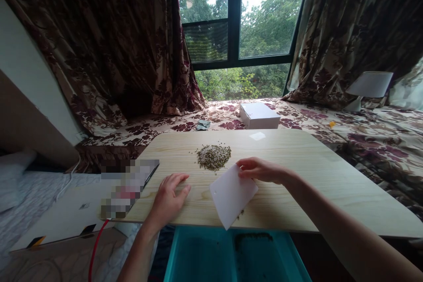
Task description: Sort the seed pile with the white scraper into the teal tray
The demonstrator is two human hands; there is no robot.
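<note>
A heap of small green beans and white grains [214,157] lies on the wooden tabletop [297,194], with loose beans scattered round it. My right hand [256,170] pinches the upper corner of a white plastic card [233,196] that has a small hole near its left side. The card is tilted at the table's front, and its lower corner reaches the edge; a few beans lie beside it. To the left of the card, my left hand [172,194] rests on the tabletop with thumb and fingers apart, holding nothing. Below the front edge is a teal two-compartment tray [175,253] with dark bits in its right side.
A small white paper [257,136] lies at the table's back. Behind it are a white box [259,116] and a grey-green cloth [202,124] on the patterned window seat. A blurred-out item [127,191] lies at the left edge. A white lamp [370,84] stands far right.
</note>
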